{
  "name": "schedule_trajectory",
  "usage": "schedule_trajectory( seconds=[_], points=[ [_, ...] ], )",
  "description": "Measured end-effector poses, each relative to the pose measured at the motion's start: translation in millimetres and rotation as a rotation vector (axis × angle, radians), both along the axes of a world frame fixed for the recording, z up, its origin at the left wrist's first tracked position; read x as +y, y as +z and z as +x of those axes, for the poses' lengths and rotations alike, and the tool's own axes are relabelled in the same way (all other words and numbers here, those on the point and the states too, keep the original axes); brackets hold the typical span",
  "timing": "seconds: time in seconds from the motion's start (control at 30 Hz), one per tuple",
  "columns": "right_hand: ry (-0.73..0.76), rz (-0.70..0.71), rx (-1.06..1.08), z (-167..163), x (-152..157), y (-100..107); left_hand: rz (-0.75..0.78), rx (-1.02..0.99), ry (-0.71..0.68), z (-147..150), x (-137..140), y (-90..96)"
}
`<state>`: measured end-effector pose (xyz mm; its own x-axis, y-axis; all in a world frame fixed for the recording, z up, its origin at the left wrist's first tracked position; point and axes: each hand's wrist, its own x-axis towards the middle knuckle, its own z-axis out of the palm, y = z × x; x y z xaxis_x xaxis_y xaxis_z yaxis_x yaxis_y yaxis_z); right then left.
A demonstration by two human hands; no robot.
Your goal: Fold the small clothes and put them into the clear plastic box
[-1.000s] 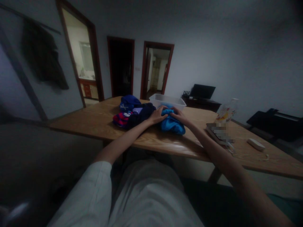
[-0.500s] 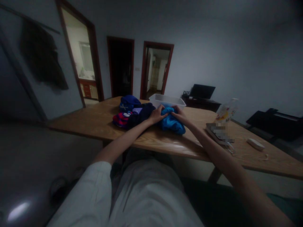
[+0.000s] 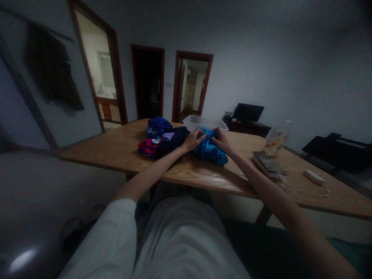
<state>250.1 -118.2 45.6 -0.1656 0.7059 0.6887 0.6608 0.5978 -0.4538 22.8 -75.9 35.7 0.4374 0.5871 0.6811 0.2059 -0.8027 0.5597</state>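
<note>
Glossy, crumpled blue fabric (image 3: 209, 152) has shifted slightly, its rounded bundle pinched by both hands (image 3: 192, 141).

A home (dim): 3 doorways (image 3: 148, 83), flat screen (image 3: 248, 112), hanging garment (image 3: 52, 68).

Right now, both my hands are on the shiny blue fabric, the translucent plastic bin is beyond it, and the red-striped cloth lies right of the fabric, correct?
Not quite: the head view shows the red-striped cloth left of the shiny blue fabric. Your left hand and right hand are on that fabric, with the translucent plastic bin beyond it.
</note>
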Motion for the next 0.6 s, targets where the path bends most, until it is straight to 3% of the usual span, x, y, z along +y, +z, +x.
schedule_trajectory(
  seconds=[0.3,0.6],
  points=[
    [-0.013,0.062,0.025,-0.1,-2.7,3.7,-0.257,-0.095,-0.212,2.4,5.6,-6.9],
    [-0.056,0.085,-0.017,-5.6,-4.1,1.4,-0.078,0.032,-0.180,-1.5,9.5,-8.6]
  ],
)
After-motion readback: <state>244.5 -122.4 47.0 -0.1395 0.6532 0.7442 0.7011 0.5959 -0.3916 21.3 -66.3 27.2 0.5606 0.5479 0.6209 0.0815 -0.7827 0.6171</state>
